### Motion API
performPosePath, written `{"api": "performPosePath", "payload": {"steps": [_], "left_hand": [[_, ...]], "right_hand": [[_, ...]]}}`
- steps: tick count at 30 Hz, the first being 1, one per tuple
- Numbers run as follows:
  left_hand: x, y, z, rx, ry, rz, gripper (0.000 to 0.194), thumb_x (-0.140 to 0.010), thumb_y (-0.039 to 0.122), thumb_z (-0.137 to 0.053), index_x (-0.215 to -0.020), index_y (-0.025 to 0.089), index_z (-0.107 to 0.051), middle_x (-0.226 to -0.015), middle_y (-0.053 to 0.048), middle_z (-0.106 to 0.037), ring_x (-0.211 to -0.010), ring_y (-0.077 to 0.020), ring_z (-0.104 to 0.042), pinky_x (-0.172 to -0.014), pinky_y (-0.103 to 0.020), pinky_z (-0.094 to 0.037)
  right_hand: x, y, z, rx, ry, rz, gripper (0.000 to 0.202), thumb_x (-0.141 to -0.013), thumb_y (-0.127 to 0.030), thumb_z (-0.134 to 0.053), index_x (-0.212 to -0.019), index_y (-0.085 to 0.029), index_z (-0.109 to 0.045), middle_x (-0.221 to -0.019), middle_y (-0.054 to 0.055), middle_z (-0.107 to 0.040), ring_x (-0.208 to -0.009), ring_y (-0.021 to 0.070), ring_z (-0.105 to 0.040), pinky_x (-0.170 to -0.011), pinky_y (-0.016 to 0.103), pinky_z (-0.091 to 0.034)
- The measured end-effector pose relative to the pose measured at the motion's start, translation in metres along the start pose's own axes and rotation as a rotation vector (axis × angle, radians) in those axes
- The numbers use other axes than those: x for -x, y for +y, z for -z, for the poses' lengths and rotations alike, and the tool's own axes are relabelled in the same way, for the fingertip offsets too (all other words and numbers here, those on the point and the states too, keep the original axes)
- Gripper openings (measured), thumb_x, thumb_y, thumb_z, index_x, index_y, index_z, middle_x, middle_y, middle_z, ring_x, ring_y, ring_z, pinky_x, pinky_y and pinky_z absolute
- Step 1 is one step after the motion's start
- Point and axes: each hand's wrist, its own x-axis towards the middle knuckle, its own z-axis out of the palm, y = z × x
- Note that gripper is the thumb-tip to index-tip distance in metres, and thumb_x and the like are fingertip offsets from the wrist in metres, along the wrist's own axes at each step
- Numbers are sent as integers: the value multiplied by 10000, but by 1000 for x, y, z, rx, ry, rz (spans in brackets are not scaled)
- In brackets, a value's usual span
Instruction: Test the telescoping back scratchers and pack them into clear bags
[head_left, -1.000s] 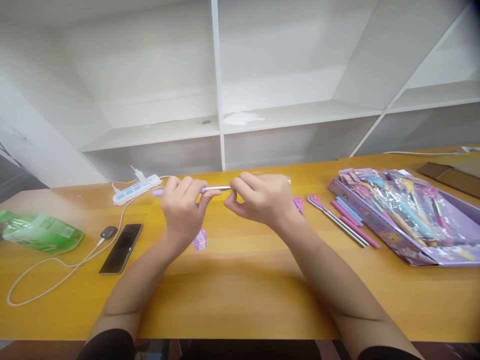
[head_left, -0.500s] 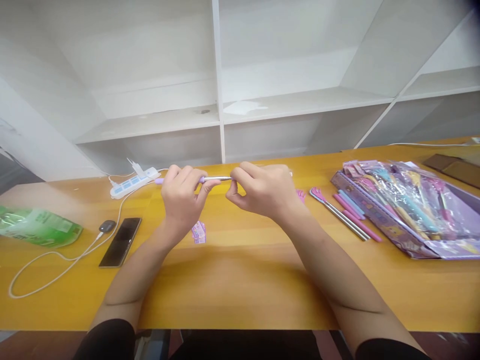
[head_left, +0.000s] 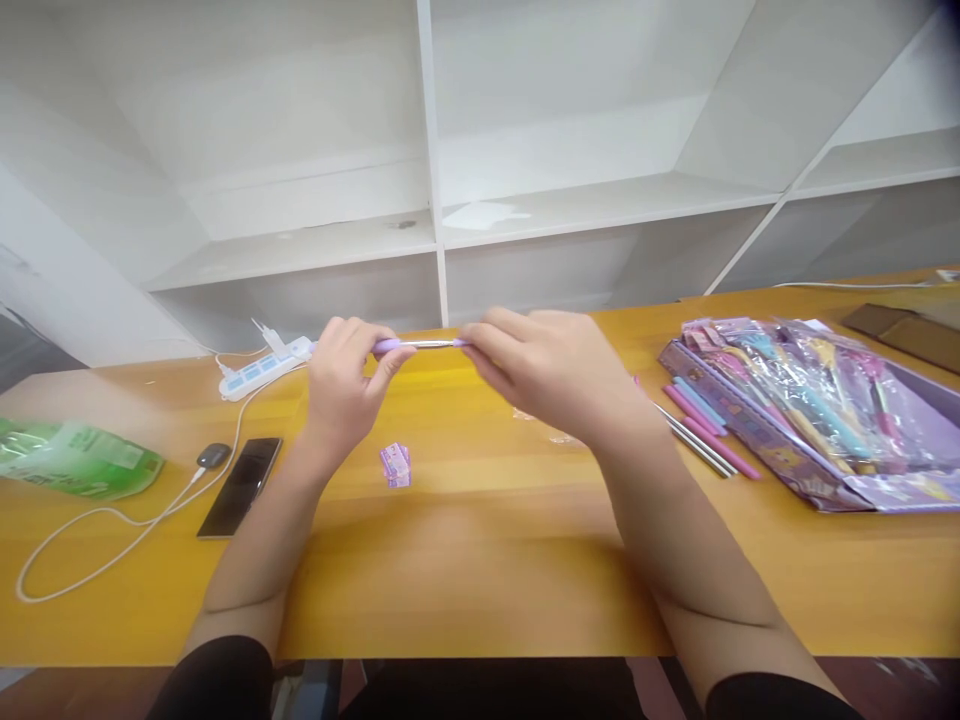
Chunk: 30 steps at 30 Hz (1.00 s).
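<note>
A thin rod (head_left: pixel 431 344) with a silver middle and purple parts at both sides lies level between my hands, above the back of the table. My left hand (head_left: pixel 343 380) is closed round its purple left part. The fingers of my right hand (head_left: pixel 536 365) pinch the purple piece at the rod's right end; most of that piece is hidden by them. Small purple printed cards (head_left: pixel 396 465) lie on the table below the rod, nearer to my left hand.
At right stands a purple box (head_left: pixel 799 465) of wrapped items, beside pink tubes (head_left: pixel 721 447) and silver rods (head_left: pixel 697 442). At left are a phone (head_left: pixel 240 487), a power strip (head_left: pixel 262 373), a cable and a green package (head_left: pixel 79 458). White shelves rise behind.
Both hands have risen slightly with the rod, and my left hand has shifted left. More of the purple left part shows. My right hand has turned and now covers the pink tool head.
</note>
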Motion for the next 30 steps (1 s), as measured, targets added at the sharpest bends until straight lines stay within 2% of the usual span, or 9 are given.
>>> {"api": "performPosePath", "payload": {"steps": [4,8,11,14,17,19,22,27,30], "left_hand": [[-4,-6,9,22,-170,105,244,-1094,437,-658,-1012,213,-710,-913,-26,-702,-792,-178,-578,-739,-324,-439],[0,-2,-1,52,-354,139,207,-1112,379,-619,-1027,218,-718,-909,-21,-716,-813,-187,-617,-751,-321,-447],[8,4,-19,136,-561,100,247,-1121,425,-603,-1041,219,-716,-960,-28,-743,-861,-199,-654,-765,-327,-466],[22,11,-45,196,-790,-22,302,-1096,506,-634,-1133,216,-710,-1079,-64,-757,-1019,-237,-689,-852,-352,-521],[46,24,-75,229,-919,-172,285,-1131,432,-562,-1237,219,-718,-1263,-105,-742,-1164,-259,-679,-973,-395,-560],[65,35,-92,242,-947,-315,277,-1124,383,-561,-1268,221,-734,-1527,-146,-632,-1319,-299,-637,-1076,-457,-559],[91,53,-108,323,-951,-449,283,-1084,393,-628,-1288,238,-747,-1774,-149,-400,-1525,-395,-517,-1165,-534,-548],[111,65,-122,309,-814,-332,404,-1028,309,-704,-1422,227,-677,-1789,-192,-375,-1559,-480,-497,-1184,-646,-538],[113,65,-132,320,-740,-278,446,-990,262,-746,-1426,223,-661,-1663,-195,-560,-1487,-453,-586,-1125,-602,-588]], "right_hand": [[7,33,26,-143,39,-122,241,-1137,-327,-557,-1036,-251,-761,-920,46,-756,-702,181,-570,-676,354,-366],[14,56,40,-466,140,-276,85,-1027,-361,-769,-969,-303,-789,-846,28,-745,-745,204,-614,-704,383,-457],[13,62,39,-739,283,-361,116,-944,-347,-872,-890,-290,-787,-846,25,-736,-813,209,-659,-768,405,-529],[9,64,32,-1025,454,-436,200,-934,-414,-877,-893,-263,-751,-878,14,-736,-846,187,-714,-814,390,-596],[5,66,28,-1201,495,-580,257,-980,-506,-805,-944,-281,-685,-869,-3,-750,-651,156,-676,-590,338,-543],[3,68,26,-1227,508,-647,283,-991,-522,-778,-910,-295,-630,-799,-23,-716,-483,127,-522,-444,319,-367],[2,70,25,-1183,549,-644,322,-988,-528,-774,-872,-296,-583,-705,-45,-639,-419,101,-318,-429,319,-191],[2,71,23,-1174,483,-628,353,-988,-566,-773,-908,-296,-561,-693,-46,-613,-445,92,-257,-473,331,-164],[2,70,23,-1182,473,-651,330,-990,-562,-765,-929,-301,-574,-695,-41,-614,-458,102,-255,-488,342,-167]]}}
